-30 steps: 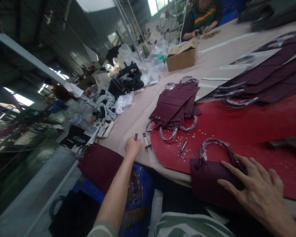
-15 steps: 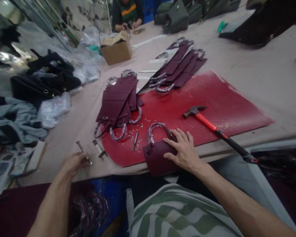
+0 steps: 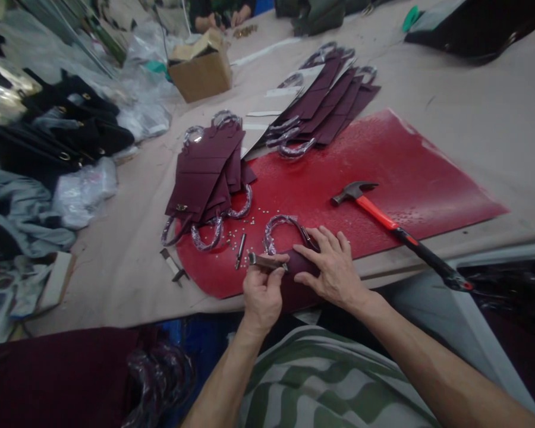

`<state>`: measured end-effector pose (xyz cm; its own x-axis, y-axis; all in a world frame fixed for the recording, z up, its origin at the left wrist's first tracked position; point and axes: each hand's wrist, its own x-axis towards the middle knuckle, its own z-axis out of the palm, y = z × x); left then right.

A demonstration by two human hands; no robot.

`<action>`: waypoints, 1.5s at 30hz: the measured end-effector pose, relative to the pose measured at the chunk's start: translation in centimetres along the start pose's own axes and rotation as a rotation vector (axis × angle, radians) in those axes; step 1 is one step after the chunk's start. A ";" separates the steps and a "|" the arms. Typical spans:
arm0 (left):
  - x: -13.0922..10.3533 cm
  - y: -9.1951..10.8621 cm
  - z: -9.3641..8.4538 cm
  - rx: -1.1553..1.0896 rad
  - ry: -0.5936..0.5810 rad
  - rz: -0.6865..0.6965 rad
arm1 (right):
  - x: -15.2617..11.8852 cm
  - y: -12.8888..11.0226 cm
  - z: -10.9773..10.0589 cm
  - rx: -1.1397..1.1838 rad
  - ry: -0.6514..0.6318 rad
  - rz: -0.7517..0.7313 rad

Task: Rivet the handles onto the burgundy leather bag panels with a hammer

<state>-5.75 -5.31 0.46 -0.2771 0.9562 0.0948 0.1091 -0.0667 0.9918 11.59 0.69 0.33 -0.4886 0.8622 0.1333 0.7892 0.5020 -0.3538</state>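
At the lower centre of the frame, the left hand pinches a metal hand tool between thumb and fingers, over a maroon bag panel with a plastic-wrapped handle; the right hand lies on that panel, fingers spread apart. Right of centre, a claw hammer extends past the red mat's near edge.

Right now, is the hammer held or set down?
Set down: the hammer lies partly on the red mat, touching neither left hand nor right hand.
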 end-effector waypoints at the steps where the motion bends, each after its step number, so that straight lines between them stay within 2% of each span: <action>1: -0.1 -0.2 0.1 0.010 0.006 0.023 | 0.0 0.0 0.0 0.004 -0.001 0.001; 7: 0.1 -0.1 0.0 0.082 0.073 0.100 | 0.0 0.0 -0.2 0.024 -0.016 0.006; 15: -0.1 -1.0 0.3 0.169 0.033 0.163 | 0.0 0.0 -0.3 0.052 -0.020 0.018; 22: -0.3 -1.8 0.4 0.187 0.043 0.227 | 0.0 0.1 -0.2 0.057 -0.005 0.013; 28: 0.2 -1.9 0.6 0.360 -0.021 0.410 | 0.0 0.1 -0.1 0.054 0.002 0.006; 33: 0.8 -1.6 1.0 0.482 -0.016 0.574 | 0.0 0.1 -0.4 0.049 -0.012 0.008; 41: 0.7 -1.8 1.6 0.551 -0.011 0.543 | -0.2 0.1 0.0 0.093 0.014 -0.015; 43: 0.7 -1.9 1.7 0.536 -0.001 0.558 | -0.1 0.6 -0.8 0.147 0.041 -0.036; 45: 0.7 -2.0 1.7 0.518 0.013 0.565 | 0.2 1.7 -2.5 0.167 0.148 -0.033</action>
<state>-4.50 -4.04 -1.61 -0.0569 0.8131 0.5794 0.6700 -0.3991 0.6259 13.76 1.89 2.03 -0.4435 0.8522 0.2777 0.6948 0.5226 -0.4941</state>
